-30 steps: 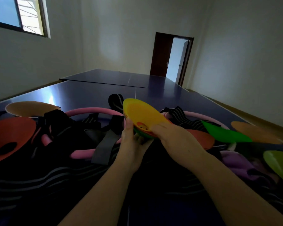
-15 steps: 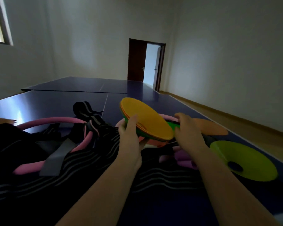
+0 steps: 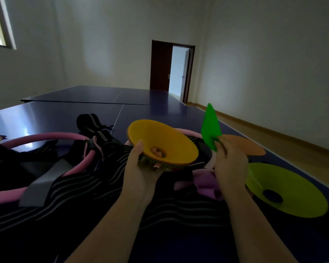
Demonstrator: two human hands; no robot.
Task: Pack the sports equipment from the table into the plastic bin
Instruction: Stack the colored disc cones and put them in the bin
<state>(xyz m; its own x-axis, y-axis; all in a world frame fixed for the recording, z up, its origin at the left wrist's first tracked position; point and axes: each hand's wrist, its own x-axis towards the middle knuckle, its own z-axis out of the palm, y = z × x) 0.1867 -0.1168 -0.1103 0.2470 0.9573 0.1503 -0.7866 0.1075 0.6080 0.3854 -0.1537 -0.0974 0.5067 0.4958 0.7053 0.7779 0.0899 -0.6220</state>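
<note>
Green plastic disc cone (image 3: 210, 128), flat before, now upright, pinched by right hand (image 3: 230, 165); left hand (image 3: 139, 174) grips yellow-topped cone stack (image 3: 165, 141).

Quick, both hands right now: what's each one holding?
Left hand: grips the stack of cones, yellow on top.
Right hand: pinches the green cone, tilted on edge.

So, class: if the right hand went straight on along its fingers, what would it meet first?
Probably the orange cone just beyond the right hand and its green cone; depth is unclear, so it may pass over.
</note>
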